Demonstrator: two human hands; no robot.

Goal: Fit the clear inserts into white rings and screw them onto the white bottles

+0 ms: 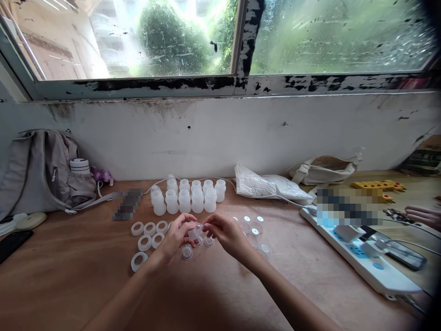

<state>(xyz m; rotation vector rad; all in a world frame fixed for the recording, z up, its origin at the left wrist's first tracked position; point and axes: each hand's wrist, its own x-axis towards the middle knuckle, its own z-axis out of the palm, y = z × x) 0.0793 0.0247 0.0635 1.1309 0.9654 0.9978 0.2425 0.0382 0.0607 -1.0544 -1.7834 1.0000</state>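
My left hand [179, 233] has its fingers closed round a ribbed translucent plastic ring [193, 234], held a little above the table. From the other side my right hand [220, 230] meets it with pinched fingertips; what lies between them is too small to make out. Just below the hands lie a few clear domed pieces like bottle teats [187, 252]. Several translucent rings [138, 260] lie beside my left hand, partly behind its wrist. Thin clear discs with white centres [255, 231] are spread right of my right hand. Behind the hands stand rows of frosted small bottles [197, 202].
Along the wall are a grey backpack [41, 170], a white plastic package [255, 181] and a beige bag [325, 170]. A power strip [361, 257] with plugs and cables runs down the right. Another person's hand [425, 216] shows at the right edge.
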